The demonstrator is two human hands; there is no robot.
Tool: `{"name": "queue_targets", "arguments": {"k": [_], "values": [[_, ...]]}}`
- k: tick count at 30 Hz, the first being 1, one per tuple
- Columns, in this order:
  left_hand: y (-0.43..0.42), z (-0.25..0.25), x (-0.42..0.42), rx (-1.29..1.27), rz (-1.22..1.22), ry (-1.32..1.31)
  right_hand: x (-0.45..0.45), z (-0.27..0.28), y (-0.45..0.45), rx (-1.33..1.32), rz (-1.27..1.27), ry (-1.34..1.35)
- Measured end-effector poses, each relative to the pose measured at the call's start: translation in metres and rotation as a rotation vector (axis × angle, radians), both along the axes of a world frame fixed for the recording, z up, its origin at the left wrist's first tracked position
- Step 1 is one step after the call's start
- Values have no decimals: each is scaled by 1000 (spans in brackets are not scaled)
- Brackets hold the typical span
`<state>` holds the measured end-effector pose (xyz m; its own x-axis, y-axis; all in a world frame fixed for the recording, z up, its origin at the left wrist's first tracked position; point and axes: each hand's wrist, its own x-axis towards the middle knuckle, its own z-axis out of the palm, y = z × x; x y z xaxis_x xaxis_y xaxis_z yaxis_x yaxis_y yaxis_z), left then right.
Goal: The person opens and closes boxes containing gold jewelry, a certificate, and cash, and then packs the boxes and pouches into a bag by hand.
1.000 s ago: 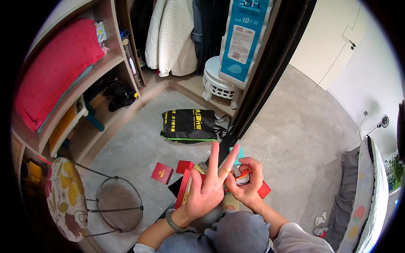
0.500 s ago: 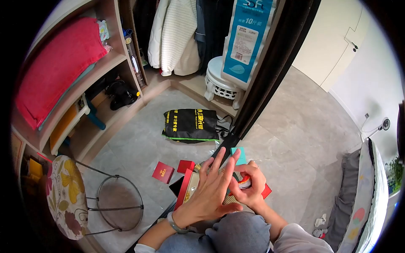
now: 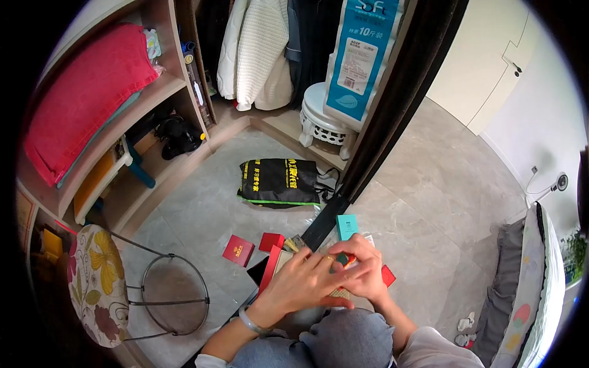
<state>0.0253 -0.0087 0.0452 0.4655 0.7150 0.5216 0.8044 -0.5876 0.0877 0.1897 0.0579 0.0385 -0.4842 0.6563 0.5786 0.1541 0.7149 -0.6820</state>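
My left hand (image 3: 302, 283) is palm down above my lap, its fingers apart, with a gold ring (image 3: 329, 258) on one finger and a bracelet (image 3: 253, 322) on the wrist. My right hand (image 3: 363, 270) meets the left fingers and is curled around a small orange and white item (image 3: 347, 260), mostly hidden between the hands. Beneath and beside the hands lie a red box (image 3: 238, 251), a smaller red box (image 3: 271, 241), a turquoise box (image 3: 346, 226) and a red piece (image 3: 388, 276) at the right. A long open red box (image 3: 270, 270) is partly covered by my left hand.
A black bag (image 3: 279, 182) with yellow print lies on the floor ahead. At the left stand a floral stool (image 3: 98, 285) and shelves (image 3: 150, 101) with a red cloth. A white stool (image 3: 325, 126) and blue package (image 3: 361, 67) are beside the dark door frame (image 3: 405, 92).
My left hand has turned from palm up, fingers spread, to palm down, and come against my right hand. The right fingers have moved over the left fingers near the ring.
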Motion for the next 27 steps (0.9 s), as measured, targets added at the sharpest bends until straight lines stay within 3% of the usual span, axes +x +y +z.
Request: {"name": "queue_targets", "arguments": {"k": [1, 3, 7, 9, 10, 12, 23, 25, 26, 27], "values": [[-1, -3, 0, 45, -40, -39, 5, 1, 4, 0, 0, 2], [-5, -5, -1, 81, -110, -136, 12, 4, 11, -212, 349, 33], [-7, -7, -1, 73, -215, -261, 13, 13, 15, -289, 510, -16], [-9, -4, -4, -138, -247, -349, 10, 4, 13, -372, 555, 35], [-7, -6, -3, -138, -248, -349, 9, 3, 11, -372, 554, 35], [-3, -8, -2, -106, -248, -604, 5, 1, 5, -441, 471, 18], [-4, -12, -2, -291, -20, -768, -8, 0, -5, -264, 291, -48], [-4, -9, -1, -493, 31, -1089, -10, -6, -9, -313, 198, 4], [-2, -10, 0, -493, 32, -1089, -11, -9, -9, -362, 104, 56], [2, -14, 2, -519, -22, -1277, -17, -13, -7, -244, 52, 105]]}}
